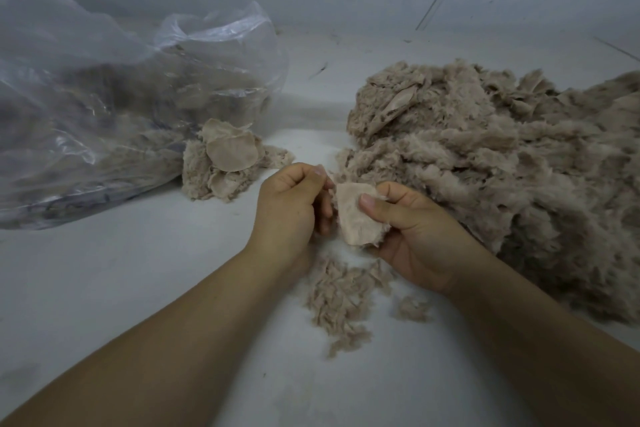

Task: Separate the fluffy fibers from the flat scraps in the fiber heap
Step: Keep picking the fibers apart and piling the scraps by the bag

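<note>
A large beige fiber heap lies at the right, with flat pieces poking out near its top. My right hand grips a flat pale scrap between thumb and fingers, just left of the heap. My left hand pinches the scrap's upper left edge, where fluff clings. Below both hands lies a small scatter of loose fluffy fibers. A small pile of flat round scraps on fluff sits to the upper left of my hands.
A big clear plastic bag holding more beige material lies at the left, its mouth beside the small pile. The pale floor runs to a wall at the back.
</note>
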`<action>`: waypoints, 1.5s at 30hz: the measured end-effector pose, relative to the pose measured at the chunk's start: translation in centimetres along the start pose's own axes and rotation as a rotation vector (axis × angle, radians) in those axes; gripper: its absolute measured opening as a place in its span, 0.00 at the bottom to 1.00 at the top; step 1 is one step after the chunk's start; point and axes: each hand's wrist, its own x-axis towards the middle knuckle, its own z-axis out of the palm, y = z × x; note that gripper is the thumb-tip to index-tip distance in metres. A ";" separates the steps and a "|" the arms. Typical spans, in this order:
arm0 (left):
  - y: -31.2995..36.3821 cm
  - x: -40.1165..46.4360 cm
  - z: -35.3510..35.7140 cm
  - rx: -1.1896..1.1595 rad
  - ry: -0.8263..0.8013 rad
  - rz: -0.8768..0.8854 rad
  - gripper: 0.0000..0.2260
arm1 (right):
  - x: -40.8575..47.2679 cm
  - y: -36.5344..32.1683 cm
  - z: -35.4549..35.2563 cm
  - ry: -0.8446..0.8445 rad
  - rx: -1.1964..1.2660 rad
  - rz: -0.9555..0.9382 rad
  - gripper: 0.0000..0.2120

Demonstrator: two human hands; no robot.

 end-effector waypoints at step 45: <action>-0.4 0.1 0.1 0.067 -0.065 0.117 0.11 | 0.0 -0.2 0.3 0.030 0.038 0.086 0.09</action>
